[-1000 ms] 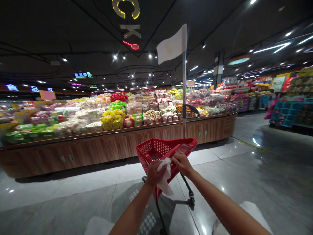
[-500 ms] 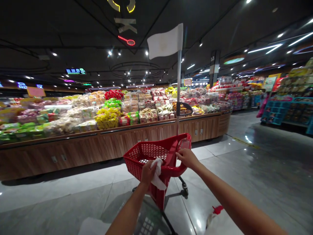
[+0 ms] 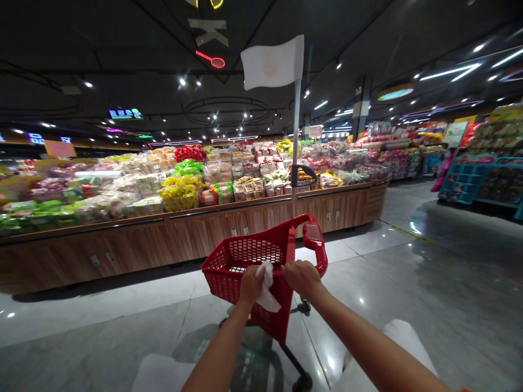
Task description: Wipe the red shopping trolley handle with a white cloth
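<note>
A red plastic shopping cart [image 3: 245,256] stands in front of me, its basket pointing left and its looped handle [image 3: 314,234] on the right. My left hand [image 3: 250,286] is closed on a crumpled white cloth or wipe [image 3: 268,291] at the basket's near side. The cloth's lower end hangs against the red panel. My right hand [image 3: 303,277] has its fingers curled over the cart's rim near the lower part of the handle. From the cart rises a pole [image 3: 296,117] carrying a white flag [image 3: 272,64] and a dark loop grip [image 3: 305,177].
A long wooden display counter [image 3: 134,245] piled with packaged food runs behind the cart. Blue racks [image 3: 468,177] stand at the right, past a stretch of shiny tiled floor [image 3: 408,261]. The cart's front-side caster [image 3: 303,381] rests near my legs.
My right hand has slid left and down from beside the handle to the cart's rim. The cart has turned slightly, showing more of its handle loop. My left hand still holds the cloth.
</note>
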Demonstrator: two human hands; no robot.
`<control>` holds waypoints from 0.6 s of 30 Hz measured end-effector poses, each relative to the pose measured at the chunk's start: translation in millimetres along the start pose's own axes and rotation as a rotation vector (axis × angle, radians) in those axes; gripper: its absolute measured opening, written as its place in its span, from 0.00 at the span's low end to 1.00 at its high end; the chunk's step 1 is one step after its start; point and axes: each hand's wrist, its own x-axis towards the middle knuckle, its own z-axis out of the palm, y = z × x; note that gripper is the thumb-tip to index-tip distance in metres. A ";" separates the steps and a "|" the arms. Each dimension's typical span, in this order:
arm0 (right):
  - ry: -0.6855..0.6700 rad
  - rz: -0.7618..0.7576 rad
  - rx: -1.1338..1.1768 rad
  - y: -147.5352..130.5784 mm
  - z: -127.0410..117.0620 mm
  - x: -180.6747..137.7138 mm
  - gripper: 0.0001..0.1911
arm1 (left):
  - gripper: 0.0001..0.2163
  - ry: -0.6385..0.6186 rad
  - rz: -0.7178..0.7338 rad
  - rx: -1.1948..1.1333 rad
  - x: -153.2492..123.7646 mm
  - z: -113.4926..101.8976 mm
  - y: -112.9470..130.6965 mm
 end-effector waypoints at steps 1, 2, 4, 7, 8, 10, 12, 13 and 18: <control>0.018 0.017 -0.020 7.2 1.2 -1.5 0.19 | 0.10 -0.007 0.010 0.025 -1.1 -3.9 -7.7; 0.034 0.038 -0.038 14.5 2.3 -3.1 0.19 | 0.10 -0.019 0.017 0.053 -2.8 -8.6 -16.0; 0.058 0.060 -0.061 29.0 4.1 -6.3 0.18 | 0.10 -0.048 0.010 0.123 -7.5 -19.2 -32.2; 0.064 0.053 -0.069 48.8 6.1 -10.4 0.18 | 0.09 -0.074 -0.053 0.213 -14.5 -29.3 -45.3; 0.065 0.047 -0.069 54.3 6.8 -11.3 0.18 | 0.09 -0.068 -0.080 0.217 -15.6 -28.7 -43.8; 0.073 0.031 -0.066 62.8 8.7 -12.3 0.19 | 0.11 -0.018 -0.117 0.167 -14.8 -19.4 -29.3; 0.086 0.018 -0.064 67.5 11.2 -12.3 0.20 | 0.16 0.064 -0.095 0.077 -9.7 -0.5 -0.7; 0.095 0.011 -0.062 68.6 12.6 -12.2 0.20 | 0.18 0.095 -0.056 0.037 -6.0 11.0 17.2; 0.146 -0.004 -0.059 68.3 17.9 -11.0 0.18 | 0.14 -0.008 0.183 0.084 9.3 54.5 89.9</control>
